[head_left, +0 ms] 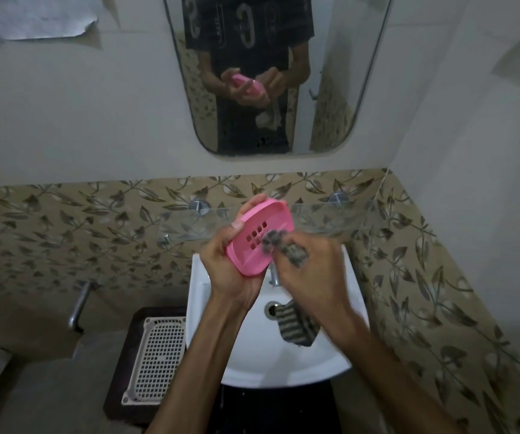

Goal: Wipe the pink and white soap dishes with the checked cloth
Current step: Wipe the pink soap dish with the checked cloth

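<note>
My left hand [230, 264] holds the pink soap dish [261, 223] tilted above the white sink [252, 361], with its slotted inner face turned toward me. My right hand [311, 270] is shut on the checked cloth [296, 324]. A bunched end of the cloth presses against the inside of the dish near the slots, while the rest hangs down over the basin. The right hand is blurred. I see no white soap dish in this view.
A tap [273, 275] stands behind the drain [272, 309]. A glass shelf [330, 214] runs along the tiled wall under a mirror [271, 73]. Left of the sink, a white perforated tray [155, 355] lies on a dark stand, near a metal handle [78, 305].
</note>
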